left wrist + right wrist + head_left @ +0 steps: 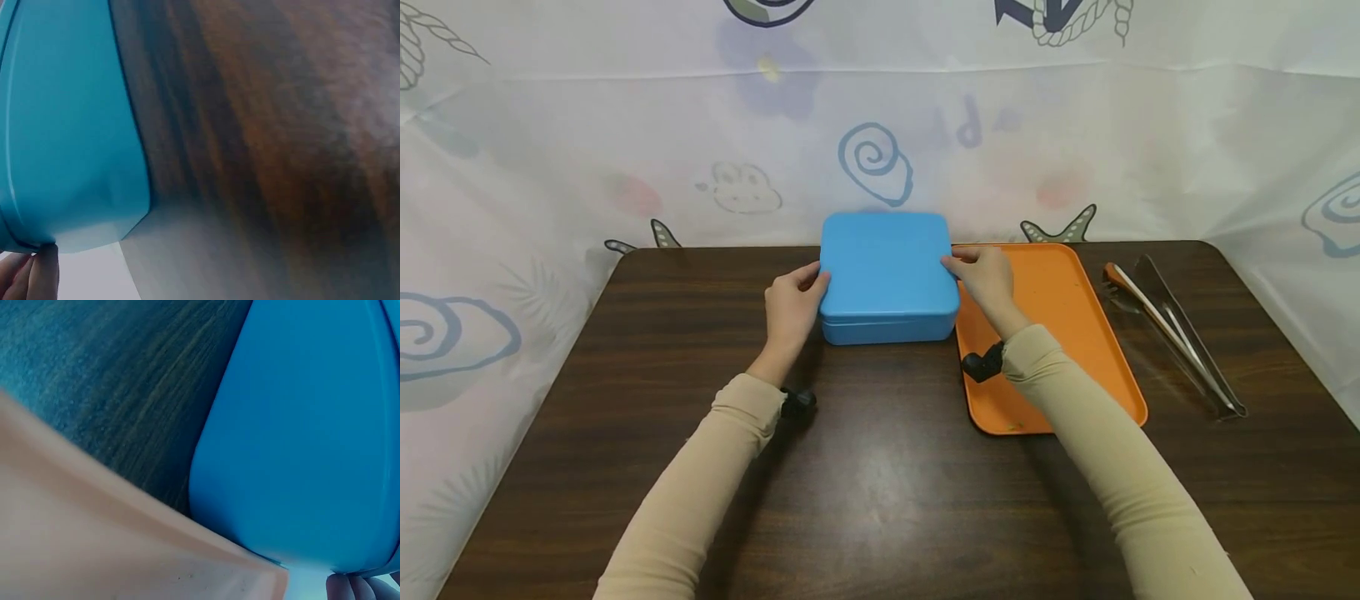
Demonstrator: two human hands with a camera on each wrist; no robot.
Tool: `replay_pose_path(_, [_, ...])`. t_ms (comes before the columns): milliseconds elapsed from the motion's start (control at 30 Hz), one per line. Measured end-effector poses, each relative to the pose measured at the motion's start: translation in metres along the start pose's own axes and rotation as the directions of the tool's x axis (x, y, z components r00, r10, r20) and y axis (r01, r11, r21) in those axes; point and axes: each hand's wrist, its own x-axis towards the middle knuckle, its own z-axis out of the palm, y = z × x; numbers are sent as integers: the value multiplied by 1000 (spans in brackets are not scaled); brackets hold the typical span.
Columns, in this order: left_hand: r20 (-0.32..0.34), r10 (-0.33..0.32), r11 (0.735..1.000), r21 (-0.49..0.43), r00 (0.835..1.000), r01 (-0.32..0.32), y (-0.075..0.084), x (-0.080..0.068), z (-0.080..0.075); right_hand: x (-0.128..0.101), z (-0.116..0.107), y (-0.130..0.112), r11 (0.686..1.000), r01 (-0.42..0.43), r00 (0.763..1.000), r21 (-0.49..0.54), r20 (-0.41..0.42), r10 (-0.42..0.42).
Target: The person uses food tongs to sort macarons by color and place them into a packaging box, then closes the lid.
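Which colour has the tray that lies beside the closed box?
The tray is plain orange; the head view shows it best.

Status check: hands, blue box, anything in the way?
Left hand and right hand grip lid edges of closed blue box. Orange tray alongside. Tongs far right.

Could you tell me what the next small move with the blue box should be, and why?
Probably lift the lid straight up. The left hand and right hand each grip an opposite side of the blue box at its lid seam, the box rests closed on the table, and nothing lies on top of it.
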Motion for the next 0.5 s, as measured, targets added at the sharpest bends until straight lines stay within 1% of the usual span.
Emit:
replay_pose_path(133, [4,4,1000,2,1000,-4,0,-2,1,0,1,1,1000,-1,1000,24,5,1])
replay_pose_path(300, [48,-11,1000,8,999,11,-1,-4,1,-2,3,3,1000,3,1000,19,20,-4])
replay_pose_path(400, [77,-1,998,67,997,-5,-1,-5,2,-3,4,4,1000,6,1000,13,28,-7])
replay_pose_path(500, [103,35,986,157,994,-51,1,-5,3,-3,5,5,1000,24,999,4,47,-24])
